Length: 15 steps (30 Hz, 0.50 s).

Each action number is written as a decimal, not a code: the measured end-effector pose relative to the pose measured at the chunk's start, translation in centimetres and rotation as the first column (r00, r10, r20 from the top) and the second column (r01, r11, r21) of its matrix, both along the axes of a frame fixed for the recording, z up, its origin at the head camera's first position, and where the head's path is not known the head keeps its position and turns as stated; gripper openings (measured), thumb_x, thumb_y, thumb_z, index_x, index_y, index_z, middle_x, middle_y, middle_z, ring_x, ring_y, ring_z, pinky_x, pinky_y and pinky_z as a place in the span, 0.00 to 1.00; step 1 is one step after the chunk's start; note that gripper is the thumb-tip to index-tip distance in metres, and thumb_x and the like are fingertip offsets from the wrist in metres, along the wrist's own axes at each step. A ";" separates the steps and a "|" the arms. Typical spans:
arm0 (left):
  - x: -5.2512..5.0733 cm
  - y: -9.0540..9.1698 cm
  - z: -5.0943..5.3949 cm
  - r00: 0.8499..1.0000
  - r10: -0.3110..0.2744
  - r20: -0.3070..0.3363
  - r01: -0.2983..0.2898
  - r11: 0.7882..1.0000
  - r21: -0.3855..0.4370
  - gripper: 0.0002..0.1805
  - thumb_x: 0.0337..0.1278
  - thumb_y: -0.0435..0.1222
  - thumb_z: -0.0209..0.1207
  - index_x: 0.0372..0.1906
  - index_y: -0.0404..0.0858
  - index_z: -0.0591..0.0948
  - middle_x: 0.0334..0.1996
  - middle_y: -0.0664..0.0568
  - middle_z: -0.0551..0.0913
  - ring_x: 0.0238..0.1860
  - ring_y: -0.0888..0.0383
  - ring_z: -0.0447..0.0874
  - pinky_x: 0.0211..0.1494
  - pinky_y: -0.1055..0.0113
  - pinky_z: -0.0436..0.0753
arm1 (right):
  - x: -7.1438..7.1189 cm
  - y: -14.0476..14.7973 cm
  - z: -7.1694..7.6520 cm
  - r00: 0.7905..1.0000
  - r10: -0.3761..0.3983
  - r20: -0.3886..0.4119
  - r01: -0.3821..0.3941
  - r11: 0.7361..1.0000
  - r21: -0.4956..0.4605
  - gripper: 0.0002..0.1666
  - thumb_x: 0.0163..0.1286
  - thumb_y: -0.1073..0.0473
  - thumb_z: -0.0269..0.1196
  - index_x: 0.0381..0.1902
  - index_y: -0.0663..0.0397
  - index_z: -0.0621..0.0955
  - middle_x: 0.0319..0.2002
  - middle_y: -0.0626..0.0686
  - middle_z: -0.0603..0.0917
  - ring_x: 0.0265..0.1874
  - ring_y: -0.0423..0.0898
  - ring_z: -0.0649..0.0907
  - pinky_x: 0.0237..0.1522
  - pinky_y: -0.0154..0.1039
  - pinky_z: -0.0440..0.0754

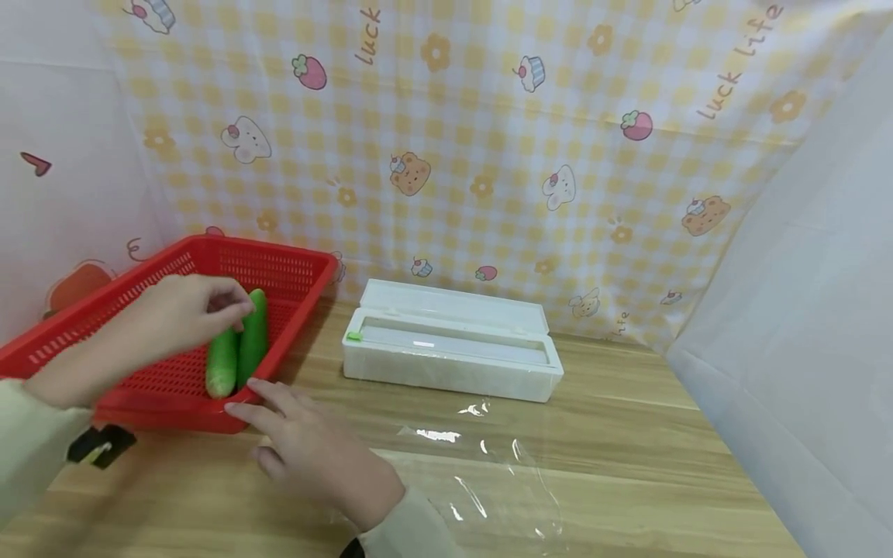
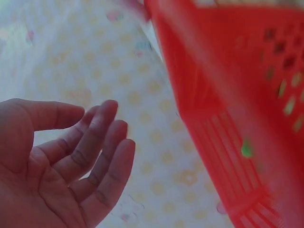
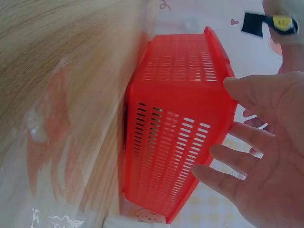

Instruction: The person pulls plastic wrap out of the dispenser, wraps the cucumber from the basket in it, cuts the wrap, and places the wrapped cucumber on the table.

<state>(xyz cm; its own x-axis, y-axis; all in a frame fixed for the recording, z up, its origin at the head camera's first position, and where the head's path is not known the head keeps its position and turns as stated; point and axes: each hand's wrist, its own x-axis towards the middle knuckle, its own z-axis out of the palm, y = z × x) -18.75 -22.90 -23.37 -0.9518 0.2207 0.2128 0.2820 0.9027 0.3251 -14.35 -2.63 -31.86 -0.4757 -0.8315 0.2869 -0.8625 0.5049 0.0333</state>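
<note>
Basket: the red basket [image 1: 160,416] sits on the table [image 1: 642,442], at the left, slotted walls all round.
Cucumbers: two green ones lie side by side in the basket, near its right wall; the left cucumber [image 1: 222,366] is nearer the person and paler at its near end, the right cucumber [image 1: 253,341] darker.
Left hand: the left hand [image 1: 188,311] hangs over the basket, above the cucumbers, fingers loosely bent and thumb apart from them, as the left wrist view shows.
Right hand: the right hand [image 1: 314,446] is spread at the basket's near right corner, fingertips at the rim; I cannot tell how firmly they touch.
Box: the white box [image 1: 446,377] stands right of the basket, its lid [image 1: 453,307] raised at the back, a green slider [image 1: 354,337] at the left end of its opening.
Film: clear film [image 1: 488,480] spreads over the table in front of the box, creased and shiny.
Sleeves: both are pale, with a dark strap [image 1: 101,446] by the left one.
Backdrop: a yellow-checked cloth [image 1: 481,225] hangs behind, printed with strawberries, bears and cupcakes.
</note>
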 end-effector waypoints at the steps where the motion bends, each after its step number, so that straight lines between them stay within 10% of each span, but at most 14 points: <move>1: -0.7 -0.4 0.2 1.000 0.009 0.019 -0.009 1.000 0.002 0.13 0.61 0.39 0.55 0.41 0.33 0.81 0.24 0.56 0.83 0.25 0.60 0.77 0.28 0.65 0.75 | 0.0 0.0 -0.1 1.000 -0.002 0.001 0.002 1.000 -0.004 0.29 0.69 0.52 0.54 0.68 0.40 0.65 0.70 0.48 0.61 0.66 0.40 0.66 0.65 0.28 0.60; 15: -8.0 -4.3 0.1 0.954 0.068 0.292 -0.115 0.982 0.149 0.24 0.63 0.38 0.48 0.51 0.18 0.69 0.33 0.38 0.80 0.29 0.53 0.78 0.33 0.58 0.81 | 0.0 0.4 -0.9 0.999 -0.024 0.026 0.025 0.999 -0.040 0.30 0.69 0.54 0.55 0.68 0.38 0.64 0.70 0.47 0.60 0.64 0.40 0.67 0.64 0.28 0.62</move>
<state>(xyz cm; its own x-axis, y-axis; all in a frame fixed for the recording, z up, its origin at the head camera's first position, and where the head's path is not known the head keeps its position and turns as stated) -26.79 -27.22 -23.26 -0.9924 0.1148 -0.0436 0.0752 0.8483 0.5241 -14.30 -2.26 -32.74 -0.5035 -0.8075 0.3072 -0.8500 0.5266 -0.0089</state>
